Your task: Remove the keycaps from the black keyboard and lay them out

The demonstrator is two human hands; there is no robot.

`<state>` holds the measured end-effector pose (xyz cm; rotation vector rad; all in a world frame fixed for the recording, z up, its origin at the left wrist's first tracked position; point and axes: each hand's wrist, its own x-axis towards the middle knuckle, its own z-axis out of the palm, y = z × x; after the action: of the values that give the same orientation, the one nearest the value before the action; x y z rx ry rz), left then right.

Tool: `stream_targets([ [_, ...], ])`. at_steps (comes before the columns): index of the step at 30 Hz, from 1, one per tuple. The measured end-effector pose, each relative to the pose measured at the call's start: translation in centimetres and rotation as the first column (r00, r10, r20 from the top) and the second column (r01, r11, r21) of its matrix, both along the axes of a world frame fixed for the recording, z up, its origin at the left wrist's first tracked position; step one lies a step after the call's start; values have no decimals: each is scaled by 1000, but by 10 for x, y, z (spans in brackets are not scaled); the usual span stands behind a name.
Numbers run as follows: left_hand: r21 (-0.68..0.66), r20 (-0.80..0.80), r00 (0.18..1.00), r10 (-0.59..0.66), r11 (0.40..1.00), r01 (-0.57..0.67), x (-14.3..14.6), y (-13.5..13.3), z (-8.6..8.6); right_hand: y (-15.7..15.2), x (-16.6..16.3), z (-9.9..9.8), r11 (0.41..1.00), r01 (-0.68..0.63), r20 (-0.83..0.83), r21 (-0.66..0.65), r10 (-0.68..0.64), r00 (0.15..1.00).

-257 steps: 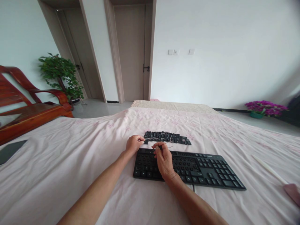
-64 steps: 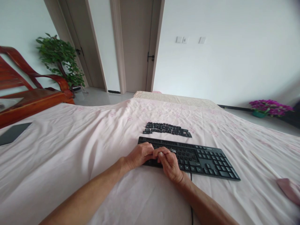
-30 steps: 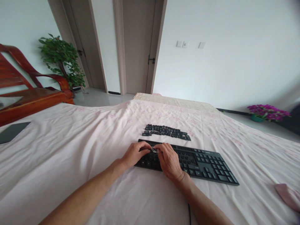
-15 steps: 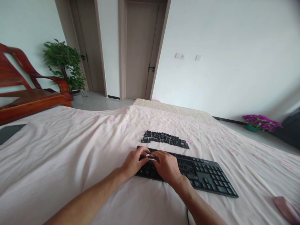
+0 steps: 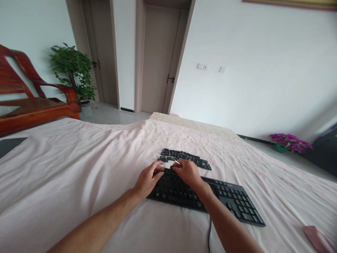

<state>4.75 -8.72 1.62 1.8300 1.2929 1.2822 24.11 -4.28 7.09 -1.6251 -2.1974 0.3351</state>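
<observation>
A black keyboard (image 5: 179,201) lies on the bed, with several keycaps off its main section. My left hand (image 5: 147,178) is at its back left corner, thumb and forefinger apart, the fingertips at the edge. My right hand (image 5: 189,173) is pinched on a thin, shiny metal wire tool (image 5: 176,161) just above the keyboard's back edge. A small dark piece, possibly a keycap, shows by the right fingertips. Behind the keyboard, loose black keycaps (image 5: 195,159) lie in rows, partly hidden by the right hand.
A pale pink floral sheet (image 5: 110,158) with wrinkles covers the bed. The keyboard's cable (image 5: 209,233) runs toward me. A thin pale stick (image 5: 289,207) with a pink end lies at the right, and a dark flat object (image 5: 10,146) at the far left.
Both hands have shifted back, toward the loose keycaps. The metal tool has moved from over the keys to the back edge, and my left thumb and forefinger have come away from it.
</observation>
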Motion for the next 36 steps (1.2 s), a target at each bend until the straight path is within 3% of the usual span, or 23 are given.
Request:
stream_targets([
  [4, 55, -69, 990, 121, 992, -118, -7, 9, -10, 32, 0, -7, 991, 123, 51, -49, -120, 991],
  [10, 54, -57, 991, 125, 991, -122, -9, 16, -17, 55, -9, -22, 981, 164, 80, -108, -156, 984],
  [23, 108, -124, 985, 124, 988, -110, -9, 13, -10, 55, -14, -29, 978, 184, 73, -102, -177, 981],
  [28, 117, -144, 982, 121, 988, -104, -9, 12, -7, 47, -14, -17, 984, 167, 31, -59, -165, 986],
  [30, 115, -158, 980, 121, 988, -103, -9, 12, -7, 38, -12, -7, 993, 111, -29, -38, -112, 993],
  [32, 122, -182, 976, 121, 987, -100, -9, 11, -6, 26, -9, 5, 999, -40, -144, 20, 43, 989],
  [34, 147, -218, 968, 122, 985, -91, -7, 9, -6, 11, -4, 15, 970, -208, -207, 126, 231, 951],
  [36, 179, -252, 960, 123, 981, -78, -6, 7, -5, -4, 0, 19, 952, -267, -255, 148, 297, 920],
])
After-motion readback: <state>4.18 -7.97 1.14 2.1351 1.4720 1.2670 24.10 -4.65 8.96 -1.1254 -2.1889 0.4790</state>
